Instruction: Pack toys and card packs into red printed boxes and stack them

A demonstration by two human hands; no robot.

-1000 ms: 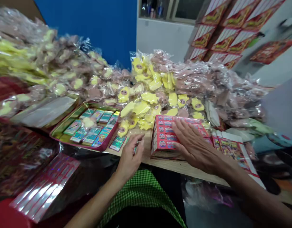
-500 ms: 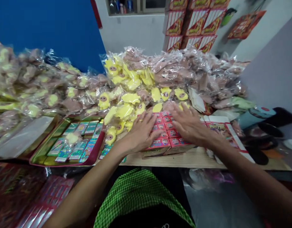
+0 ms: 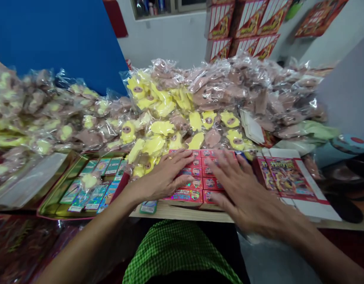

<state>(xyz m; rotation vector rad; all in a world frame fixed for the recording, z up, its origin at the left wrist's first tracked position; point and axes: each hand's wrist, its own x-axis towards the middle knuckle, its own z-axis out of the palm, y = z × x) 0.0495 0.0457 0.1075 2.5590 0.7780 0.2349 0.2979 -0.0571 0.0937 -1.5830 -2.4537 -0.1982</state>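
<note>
Down on the wooden counter [image 3: 182,213], all the action is on a block of small red boxes [image 3: 194,183], packed side by side in rows near the front edge, and it is being worked by both bare hands. The left grip [image 3: 161,177] is spread wide open and pressed flat over the left side of the block, with nothing clasped. The right grip [image 3: 247,193] is opened just as wide, fingers fanned across the right side, and nothing is held there either. The step in hand looks like a squaring-up of the rows, with the boxes being patted together under the palms rather than lifted. Judging by how the block lies, its uneven front edge seems to be what calls for attention next, with the rows closed up tight. To the right, an opened printed carton [image 3: 288,177] is laid out on the counter, close by the block. To the left, a gold-lined tin tray [image 3: 51,205] is filled with shiny foil cards [image 3: 96,197], and a single loose card [image 3: 148,206] is lying just outside it. Behind it all, a great heap of clear bags of yellow and pink soft toys [image 3: 161,128] is banked up against the boxes, while stacked red cartons [image 3: 247,17] are piled by the far wall.
</note>
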